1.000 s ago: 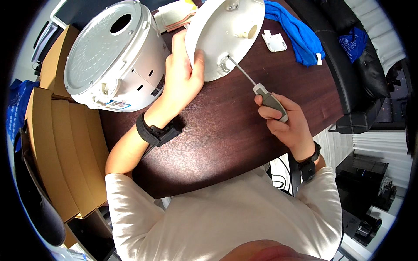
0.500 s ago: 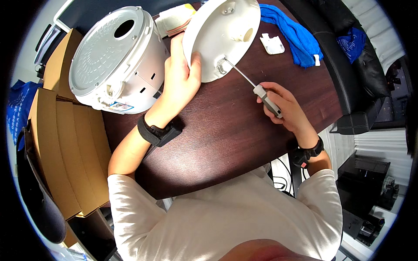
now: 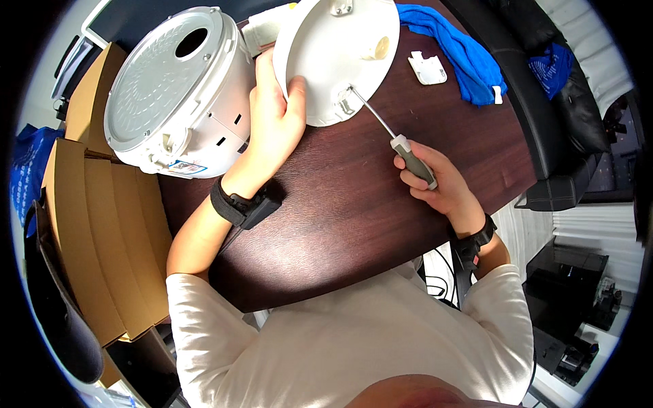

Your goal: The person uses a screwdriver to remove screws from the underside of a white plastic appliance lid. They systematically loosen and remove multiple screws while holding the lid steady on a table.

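My left hand [image 3: 277, 115] is closed on the near left rim of a white, shallow, bowl-shaped cover [image 3: 320, 61], thumb on the inner face, and holds it tilted above the table. A screwdriver [image 3: 416, 163] with a grey and white handle is gripped in my right hand [image 3: 445, 178]. Its metal shaft slants up and left, and the tip meets a small fitting [image 3: 345, 103] near the cover's lower edge. Left of my left hand stands a white round appliance body [image 3: 224, 102] with a grey metal plate and a dark oval hole facing up.
A small white plastic piece [image 3: 428, 69] lies right of the cover, beside a blue cloth [image 3: 462, 51]. Folded light cloths [image 3: 269, 28] lie behind my left hand. Cardboard boxes [image 3: 115, 231] flank the dark wooden table [image 3: 326, 211] on the left, a black sofa [image 3: 544, 136] on the right.
The cover and my left hand have shifted slightly left. My right hand has moved a little left with the screwdriver, whose tip stays at the fitting.
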The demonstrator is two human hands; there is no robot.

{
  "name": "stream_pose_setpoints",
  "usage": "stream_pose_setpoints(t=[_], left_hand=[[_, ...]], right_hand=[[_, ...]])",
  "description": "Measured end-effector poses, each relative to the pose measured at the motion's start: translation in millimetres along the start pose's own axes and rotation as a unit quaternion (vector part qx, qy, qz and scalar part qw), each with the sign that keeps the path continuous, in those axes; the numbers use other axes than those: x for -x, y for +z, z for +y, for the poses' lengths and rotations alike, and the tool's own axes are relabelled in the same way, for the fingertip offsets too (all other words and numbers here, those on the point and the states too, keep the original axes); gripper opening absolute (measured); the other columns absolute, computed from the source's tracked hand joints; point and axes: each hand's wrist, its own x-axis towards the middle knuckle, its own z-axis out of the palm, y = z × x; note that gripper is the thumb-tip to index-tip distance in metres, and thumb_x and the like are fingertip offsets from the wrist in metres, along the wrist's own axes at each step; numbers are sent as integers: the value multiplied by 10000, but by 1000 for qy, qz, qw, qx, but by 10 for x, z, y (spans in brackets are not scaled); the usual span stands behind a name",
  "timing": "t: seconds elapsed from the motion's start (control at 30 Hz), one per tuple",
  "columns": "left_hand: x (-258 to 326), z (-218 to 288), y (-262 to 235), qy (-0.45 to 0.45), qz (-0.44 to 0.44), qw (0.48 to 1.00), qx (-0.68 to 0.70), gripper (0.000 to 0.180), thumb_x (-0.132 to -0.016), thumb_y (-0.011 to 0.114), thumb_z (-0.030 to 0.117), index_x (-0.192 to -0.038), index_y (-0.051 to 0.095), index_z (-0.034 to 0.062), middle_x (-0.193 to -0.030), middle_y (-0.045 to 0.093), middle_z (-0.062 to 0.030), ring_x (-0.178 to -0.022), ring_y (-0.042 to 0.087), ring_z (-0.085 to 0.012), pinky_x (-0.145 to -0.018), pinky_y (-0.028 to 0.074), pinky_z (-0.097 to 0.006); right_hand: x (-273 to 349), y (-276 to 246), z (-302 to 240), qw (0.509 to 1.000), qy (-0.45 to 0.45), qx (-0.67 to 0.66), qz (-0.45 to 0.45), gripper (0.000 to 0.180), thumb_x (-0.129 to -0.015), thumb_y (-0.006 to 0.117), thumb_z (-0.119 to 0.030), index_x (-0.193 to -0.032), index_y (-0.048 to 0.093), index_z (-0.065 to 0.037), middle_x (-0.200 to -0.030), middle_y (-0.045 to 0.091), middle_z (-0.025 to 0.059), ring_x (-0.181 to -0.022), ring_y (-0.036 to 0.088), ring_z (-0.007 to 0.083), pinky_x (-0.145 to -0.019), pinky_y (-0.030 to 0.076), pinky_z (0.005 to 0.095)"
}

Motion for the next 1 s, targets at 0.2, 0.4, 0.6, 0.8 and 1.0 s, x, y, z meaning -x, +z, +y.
stream_pose_setpoints(t=[0.2, 0.4, 0.6, 0.8, 1.0], left_hand=[[-8, -25, 2, 16, 6, 1000, 2, 385, -874, 494, 16, -1242, 381, -7, -1097, 568, -166, -1026, 565, -215, -878, 444, -322], [-9, -29, 1, 5, 4, 1000, 2, 389, -875, 490, 15, -1246, 379, -11, -1089, 574, -163, -1023, 564, -212, -879, 443, -318], [0, -16, -2, -3, 5, 1000, 5, 389, -878, 492, 20, -1248, 378, -10, -1087, 576, -166, -1022, 569, -221, -884, 443, -324], [-6, -20, 1, -1, 4, 1000, 4, 387, -880, 494, 24, -1248, 377, -5, -1083, 575, -165, -1030, 567, -225, -890, 442, -330], [1, 1, -9, -8, -2, 1000, 5, 391, -887, 488, 28, -1258, 368, 3, -1080, 575, -163, -1028, 567, -224, -888, 442, -331]], right_hand=[[-37, -51, 31, 999, 23, -42, -18, 262, -978, 421, -282, -1044, 503, -42, -891, 539, 29, -552, 398, 42, -382, 284, 171], [-47, -78, 50, 998, 22, -61, -26, 274, -979, 415, -286, -1042, 499, -32, -886, 542, 35, -544, 400, 45, -380, 292, 173], [-42, -52, 41, 999, 5, -40, -13, 273, -978, 417, -290, -1045, 502, -40, -881, 548, 36, -536, 404, 48, -381, 290, 174], [-58, -71, 65, 1000, -5, -8, -7, 280, -976, 422, -298, -1062, 507, -45, -883, 556, 39, -533, 420, 55, -387, 284, 180], [-66, -48, -8, 982, -83, 162, 53, 299, -968, 453, -253, -1145, 501, -17, -849, 564, 50, -489, 435, 54, -362, 281, 189]])
